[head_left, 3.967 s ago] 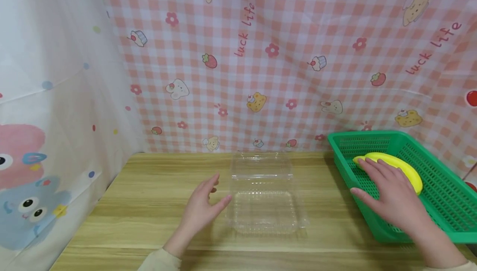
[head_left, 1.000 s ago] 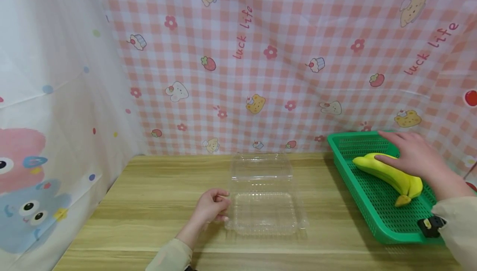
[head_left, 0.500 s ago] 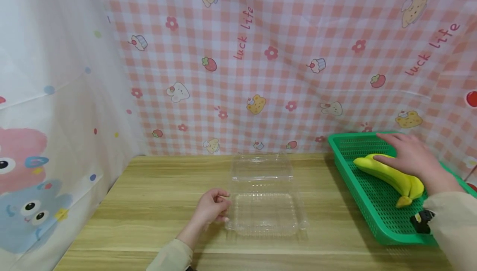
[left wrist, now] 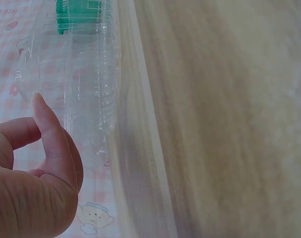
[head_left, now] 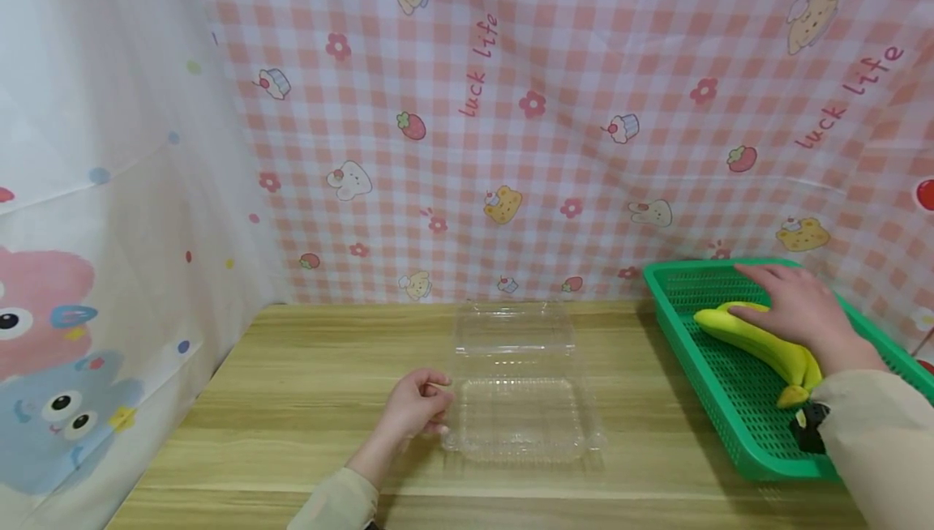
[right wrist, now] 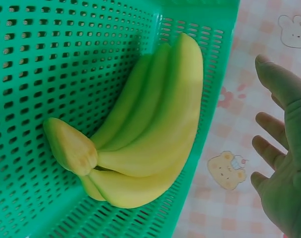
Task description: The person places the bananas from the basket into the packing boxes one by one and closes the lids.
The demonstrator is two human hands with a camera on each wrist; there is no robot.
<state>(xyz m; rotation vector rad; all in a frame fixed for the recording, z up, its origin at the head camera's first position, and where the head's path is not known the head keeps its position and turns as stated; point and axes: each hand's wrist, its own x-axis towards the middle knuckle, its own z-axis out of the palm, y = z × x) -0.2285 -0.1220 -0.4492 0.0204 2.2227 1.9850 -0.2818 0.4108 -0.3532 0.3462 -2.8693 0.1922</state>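
Observation:
A clear plastic clamshell box [head_left: 521, 416] lies with its lid folded back on the table. At its left rim my left hand [head_left: 417, 404] has curled fingers and seems to pinch the edge; the left wrist view shows a fingertip against the box [left wrist: 86, 84]. On the right, a bunch of yellow bananas [head_left: 759, 344] lies in a green perforated basket [head_left: 718, 425], its stem end towards me. Over the bunch hovers my right hand [head_left: 810, 315], fingers spread and holding nothing. The right wrist view shows this hand [right wrist: 289, 134] apart from the bananas [right wrist: 150, 134].
The wooden table [head_left: 306, 400] extends left of the box. A pink checked cloth [head_left: 467, 149] hangs behind, and a white patterned cloth [head_left: 131, 214] at the left. A small black device [head_left: 808, 429] sits at the right sleeve.
Over four seconds, my left hand has moved to the box rim and curled its fingers there. My right hand has shifted back and right from the bananas, lately drifting slightly left.

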